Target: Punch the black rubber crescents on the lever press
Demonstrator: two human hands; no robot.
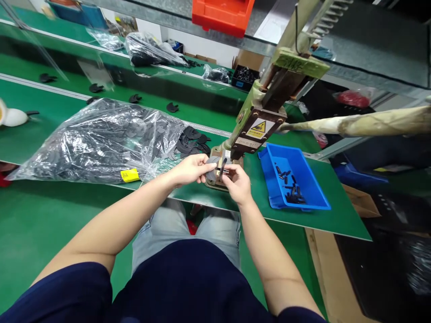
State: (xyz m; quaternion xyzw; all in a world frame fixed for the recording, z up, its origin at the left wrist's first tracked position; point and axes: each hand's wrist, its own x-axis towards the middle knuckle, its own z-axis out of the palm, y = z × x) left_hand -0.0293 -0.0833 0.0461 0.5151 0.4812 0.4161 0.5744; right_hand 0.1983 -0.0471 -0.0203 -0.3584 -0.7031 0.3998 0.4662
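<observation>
At the foot of the press, the left hand pinches a flat dark piece; the right hand pinches a thin black part beside it. Left of the press, a plastic bag reaches the table's front edge; right, bare table separates the press from a blue bin.

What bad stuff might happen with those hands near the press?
The left hand, holding a grey piece, and right hand are at the foot of the press, under its warning label: they might get squashed if it moved. The plastic bag may spill: dark pieces lie uncovered at its right end.
</observation>
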